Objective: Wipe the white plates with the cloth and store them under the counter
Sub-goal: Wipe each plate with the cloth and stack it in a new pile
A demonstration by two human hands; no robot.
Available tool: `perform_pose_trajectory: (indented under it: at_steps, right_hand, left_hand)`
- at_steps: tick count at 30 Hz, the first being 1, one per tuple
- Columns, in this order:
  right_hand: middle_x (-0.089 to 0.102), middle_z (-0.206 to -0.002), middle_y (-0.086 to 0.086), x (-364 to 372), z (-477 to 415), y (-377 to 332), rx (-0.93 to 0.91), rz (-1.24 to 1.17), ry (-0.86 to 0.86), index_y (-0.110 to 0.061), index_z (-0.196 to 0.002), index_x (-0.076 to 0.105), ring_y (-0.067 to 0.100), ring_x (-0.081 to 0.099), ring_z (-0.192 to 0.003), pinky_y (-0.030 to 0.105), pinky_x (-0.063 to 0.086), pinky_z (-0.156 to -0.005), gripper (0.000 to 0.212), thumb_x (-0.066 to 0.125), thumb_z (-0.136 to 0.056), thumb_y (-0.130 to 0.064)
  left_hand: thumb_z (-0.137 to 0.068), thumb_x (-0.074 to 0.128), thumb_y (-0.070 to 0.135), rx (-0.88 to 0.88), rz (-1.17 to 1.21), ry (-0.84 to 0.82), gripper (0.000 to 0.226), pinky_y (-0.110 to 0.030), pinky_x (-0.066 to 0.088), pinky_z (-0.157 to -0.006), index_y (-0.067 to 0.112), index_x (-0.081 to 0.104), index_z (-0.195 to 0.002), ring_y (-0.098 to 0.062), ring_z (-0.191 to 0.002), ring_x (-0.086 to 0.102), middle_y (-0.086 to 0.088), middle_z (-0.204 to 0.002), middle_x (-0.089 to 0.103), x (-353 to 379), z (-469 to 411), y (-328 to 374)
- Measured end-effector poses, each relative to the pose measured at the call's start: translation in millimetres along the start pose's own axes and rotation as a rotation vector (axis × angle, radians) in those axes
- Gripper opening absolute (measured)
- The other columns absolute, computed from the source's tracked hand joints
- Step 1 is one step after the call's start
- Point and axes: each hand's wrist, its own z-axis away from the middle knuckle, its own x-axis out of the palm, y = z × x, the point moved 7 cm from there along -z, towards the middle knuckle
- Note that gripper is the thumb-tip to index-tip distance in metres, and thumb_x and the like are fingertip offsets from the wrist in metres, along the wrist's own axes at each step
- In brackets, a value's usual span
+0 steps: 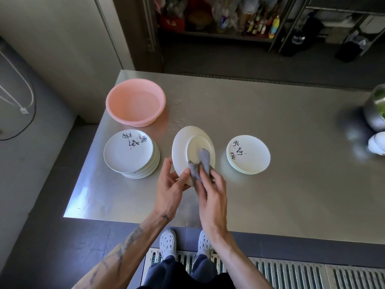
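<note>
My left hand point(169, 184) grips the near rim of a white plate point(188, 147), held tilted above the steel counter point(270, 184) with its underside facing me. Against that underside my right hand point(212, 195) presses a grey cloth point(201, 163). A tall stack of white plates with black calligraphy point(131, 153) stands on the counter to the left. To the right sits a shorter stack of the same plates point(248, 154).
A pink plastic basin point(135, 102) sits at the counter's back left, with water drops beside it. A blurred dark container with greens point(375, 109) and a white object point(377, 142) are at the right edge. Shelves with bottles stand behind. Floor grates lie at my feet.
</note>
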Motion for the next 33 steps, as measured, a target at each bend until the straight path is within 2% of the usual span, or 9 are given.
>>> perform_pose_trajectory:
  at_steps: [4, 7, 12, 18, 23, 26, 28, 30, 33]
  right_hand:
    - [0.057, -0.131, 0.002, -17, -26, 36, 0.147, -0.034, 0.042, -0.021, -0.149, 0.055, 0.011, 0.06, -0.121, 0.011, 0.038, -0.105, 0.043, 0.053, -0.106, -0.015]
    - [0.061, -0.129, 0.003, -29, -61, 39, 0.094, -0.011, -0.011, -0.016, -0.145, 0.059, 0.012, 0.058, -0.12, 0.012, 0.04, -0.104, 0.04, 0.055, -0.106, -0.012]
    - [0.061, -0.13, -0.003, -30, -95, -8, -0.237, 0.126, -0.162, -0.015, -0.14, 0.064, 0.009, 0.052, -0.115, 0.008, 0.034, -0.102, 0.04, 0.061, -0.102, -0.006]
    - [0.062, -0.135, 0.001, -1, -62, -55, -0.709, 0.256, -0.428, -0.014, -0.133, 0.068, 0.024, 0.056, -0.122, 0.032, 0.045, -0.108, 0.04, 0.068, -0.094, -0.005]
    - [0.063, -0.127, 0.003, -16, -92, -30, -0.445, 0.216, -0.203, -0.011, -0.134, 0.068, 0.026, 0.059, -0.109, 0.038, 0.05, -0.096, 0.034, 0.063, -0.1, -0.008]
    - [0.063, -0.133, 0.004, -1, -67, -48, -0.618, 0.224, -0.302, -0.01, -0.131, 0.068, 0.026, 0.057, -0.119, 0.034, 0.047, -0.107, 0.038, 0.066, -0.095, -0.001]
    - [0.062, -0.135, 0.002, -2, -71, -46, -0.596, 0.198, -0.293, -0.011, -0.132, 0.068, 0.025, 0.056, -0.121, 0.03, 0.044, -0.109, 0.035, 0.062, -0.098, -0.006]
    - [0.061, -0.131, -0.002, -14, -90, -24, -0.391, 0.166, -0.189, -0.015, -0.134, 0.068, 0.021, 0.057, -0.117, 0.019, 0.039, -0.106, 0.033, 0.059, -0.103, -0.012]
    - [0.064, -0.121, -0.004, -27, -105, 19, -0.085, 0.112, -0.105, -0.017, -0.131, 0.069, 0.014, 0.058, -0.111, 0.007, 0.034, -0.097, 0.029, 0.056, -0.105, -0.016]
  left_hand:
    - [-0.101, 0.057, 0.0, -0.039, -0.031, -0.02, 0.024, -0.038, 0.061, -0.078, 0.003, 0.048, -0.123, -0.024, -0.094, 0.072, -0.021, -0.104, 0.073, -5, 1, -4]
    - [-0.1, 0.058, 0.003, -0.082, -0.079, -0.076, 0.027, -0.04, 0.062, -0.079, 0.008, 0.05, -0.126, -0.025, -0.093, 0.073, -0.014, -0.1, 0.076, -6, 2, -5]
    - [-0.1, 0.063, 0.006, -0.123, -0.152, -0.187, 0.028, -0.048, 0.062, -0.083, 0.009, 0.053, -0.126, -0.022, -0.086, 0.069, -0.012, -0.091, 0.072, -7, 3, -8]
    - [-0.101, 0.058, 0.004, -0.142, -0.219, -0.194, 0.028, -0.053, 0.061, -0.086, 0.002, 0.058, -0.13, -0.035, -0.097, 0.074, -0.021, -0.108, 0.074, -12, 2, -10]
    - [-0.101, 0.058, 0.002, -0.165, -0.181, -0.205, 0.031, -0.046, 0.062, -0.08, 0.009, 0.053, -0.131, -0.033, -0.096, 0.073, -0.021, -0.107, 0.074, -10, 0, -11]
    - [-0.1, 0.059, 0.001, -0.145, -0.187, -0.178, 0.021, -0.042, 0.061, -0.076, 0.009, 0.056, -0.12, -0.021, -0.08, 0.072, -0.007, -0.085, 0.074, -9, -3, -11]
    - [-0.1, 0.06, 0.002, -0.151, -0.191, -0.178, 0.021, -0.042, 0.06, -0.076, 0.009, 0.057, -0.12, -0.019, -0.08, 0.072, -0.01, -0.087, 0.072, -9, -5, -11]
    - [-0.1, 0.061, 0.005, -0.172, -0.18, -0.202, 0.028, -0.044, 0.061, -0.08, 0.009, 0.054, -0.127, -0.024, -0.09, 0.072, -0.021, -0.102, 0.073, -9, -7, -13]
    - [-0.094, 0.066, 0.018, -0.17, -0.188, -0.21, 0.037, -0.044, 0.062, -0.081, 0.011, 0.054, -0.128, -0.025, -0.092, 0.072, -0.025, -0.105, 0.072, -11, -10, -15]
